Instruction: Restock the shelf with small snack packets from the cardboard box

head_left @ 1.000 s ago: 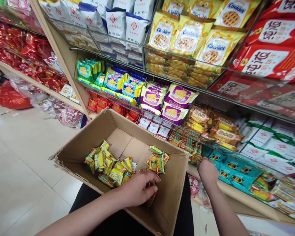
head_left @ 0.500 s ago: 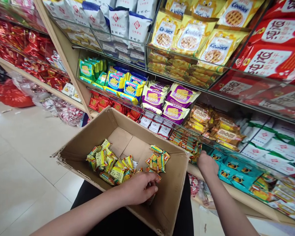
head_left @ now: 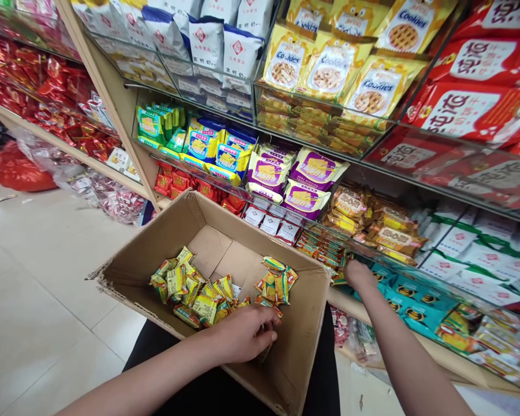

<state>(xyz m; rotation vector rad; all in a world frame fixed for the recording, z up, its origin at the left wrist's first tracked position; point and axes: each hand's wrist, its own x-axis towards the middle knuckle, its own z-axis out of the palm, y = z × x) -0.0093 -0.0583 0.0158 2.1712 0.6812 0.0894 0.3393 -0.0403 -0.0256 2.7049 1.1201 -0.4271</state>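
Note:
A cardboard box (head_left: 151, 315) rests on my lap, with small yellow-and-orange snack packets (head_left: 205, 306) heaped on its left side. A smaller pile of orange-and-green snack packets (head_left: 275, 284) lies toward its right side. My left hand (head_left: 253, 335) is inside the box, thumb and fingers curled together; what they hold is hidden beneath the hand. At the lower shelf, my right hand (head_left: 360, 276) is closed at the right end of rows of small orange-and-green packets (head_left: 325, 249). A small packet shows at its fingertips, partly hidden.
Glass dividers (head_left: 286, 214) front the shelf bins. Purple soda biscuit packs (head_left: 305, 199) sit above the small packets, brown-wrapped snacks (head_left: 392, 237) to the right and teal packs (head_left: 420, 309) beyond my right hand. Bagged goods (head_left: 117, 199) lie on the floor at left.
The view has shifted slightly. My right hand has moved a little to the left along the packet rows. My left hand stays curled in the box.

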